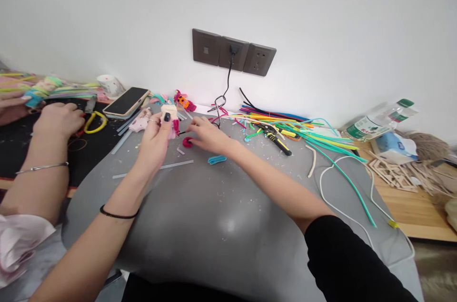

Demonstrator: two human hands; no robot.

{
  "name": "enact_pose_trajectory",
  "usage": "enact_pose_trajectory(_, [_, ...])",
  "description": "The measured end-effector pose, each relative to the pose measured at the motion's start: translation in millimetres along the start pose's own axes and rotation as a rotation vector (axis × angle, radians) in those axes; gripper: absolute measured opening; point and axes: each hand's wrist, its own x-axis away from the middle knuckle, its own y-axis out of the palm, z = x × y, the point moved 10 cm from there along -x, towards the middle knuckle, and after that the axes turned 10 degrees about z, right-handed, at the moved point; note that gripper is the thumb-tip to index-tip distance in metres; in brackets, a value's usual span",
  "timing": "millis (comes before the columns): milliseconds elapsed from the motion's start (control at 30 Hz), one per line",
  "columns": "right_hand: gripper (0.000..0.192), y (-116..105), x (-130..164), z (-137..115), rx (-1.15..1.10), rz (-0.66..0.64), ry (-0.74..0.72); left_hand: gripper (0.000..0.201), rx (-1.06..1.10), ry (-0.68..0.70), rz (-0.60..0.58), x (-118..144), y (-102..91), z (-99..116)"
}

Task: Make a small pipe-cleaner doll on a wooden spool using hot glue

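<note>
My left hand [157,133] is closed around a small cream and pink fuzzy figure [169,112], held upright above the grey mat. Its lower part hangs down in pink and dark red. Just to the right, my right hand [205,133] reaches in with bent fingers, and a thin dark tip shows at them. What that tip belongs to is unclear. Under these fingertips lies a red coil [186,142], touching or almost touching them. A folded bundle of blue pipe cleaner [217,160] rests below my right wrist. Beside my left hand lies a pale pink piece [140,121].
Colourful pipe cleaners [285,119] lie along the wall with yellow-black pliers [276,141]. Translucent sticks [176,164] are scattered about. A phone [126,102] and paper cup [110,85] stand left, near a co-worker's hands [59,121]. A bottle [380,121] leans at right; a black cord [228,76] hangs from the socket.
</note>
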Motion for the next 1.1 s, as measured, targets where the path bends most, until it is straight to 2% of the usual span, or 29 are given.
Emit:
enact_pose_trajectory(67, [0.018,3.0,14.2,-12.5,0.084,0.047,-0.067,0.042,-0.001,-0.066,0.023,4.0,4.8,-11.1])
enact_pose_trajectory(133, [0.017,9.4,20.7,-19.1,0.131,0.073,-0.096,0.049,-0.033,-0.063,0.001,8.5,12.7,-9.5])
enact_pose_trajectory(300, [0.016,25.1,21.1,-6.3,0.067,0.036,-0.007,0.065,-0.118,0.049,-0.079,15.2,26.6,11.8])
enact_pose_trajectory(400, [0.018,30.4,20.8,-1.1,0.014,0.002,0.015,0.066,-0.108,0.05,-0.097,15.6,30.4,13.5])
enact_pose_trajectory(533, [0.015,28.6,22.4,3.1,-0.013,0.02,0.05,0.063,-0.11,0.029,-0.114,12.9,38.1,9.2])
enact_pose_trajectory(633, [0.011,17.4,26.4,9.6,-0.096,0.078,0.071,0.062,-0.101,0.037,-0.092,6.9,41.8,10.4])
enact_pose_trajectory(733, [0.012,-6.6,36.2,34.3,-0.302,0.195,0.187,0.06,-0.094,0.039,-0.075,-1.0,44.9,11.8])
enact_pose_trajectory(867, [0.014,-36.2,67.8,95.2,-0.68,0.359,0.533,0.058,-0.117,-0.005,-0.088,-9.3,54.8,3.8])
enact_pose_trajectory(967, [0.026,-54.7,97.9,130.2,-0.906,0.479,0.704,0.056,-0.172,-0.075,-0.163,-7.6,77.1,-9.3])
enact_pose_trajectory(1100, [0.039,-74.3,133.3,157.5,-1.099,0.677,0.804,0.048,-0.234,-0.089,-0.302,2.8,120.1,-19.7])
